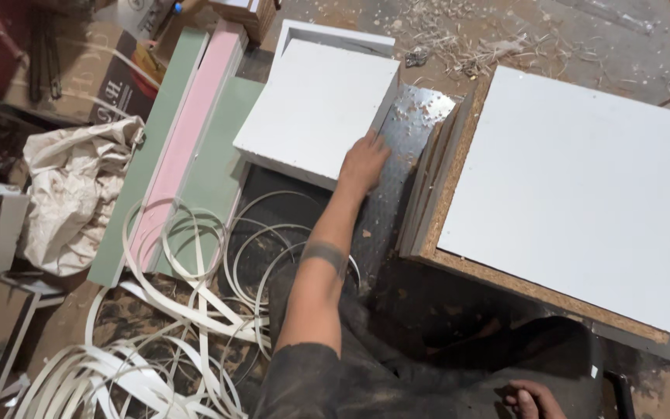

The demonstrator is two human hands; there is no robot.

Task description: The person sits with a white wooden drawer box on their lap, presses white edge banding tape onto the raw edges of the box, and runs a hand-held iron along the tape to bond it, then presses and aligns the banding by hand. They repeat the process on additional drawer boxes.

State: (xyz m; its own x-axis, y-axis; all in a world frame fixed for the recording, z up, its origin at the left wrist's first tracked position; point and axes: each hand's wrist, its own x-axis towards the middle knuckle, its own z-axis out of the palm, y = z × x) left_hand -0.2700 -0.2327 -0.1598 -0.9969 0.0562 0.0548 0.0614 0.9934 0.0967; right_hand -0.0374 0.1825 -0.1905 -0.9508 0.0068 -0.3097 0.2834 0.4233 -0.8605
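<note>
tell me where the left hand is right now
In the head view, the left hand is near the middle, resting on the lower right edge of a white board, beside the shiny metal sheet.

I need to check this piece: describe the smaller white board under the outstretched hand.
The smaller white board is a flat, squarish panel with a smooth white face and white edges, probably laminated chipboard. It lies tilted, overlapping another white panel behind it. The left hand rests on its near right corner, beside the shiny metal plate.
</note>
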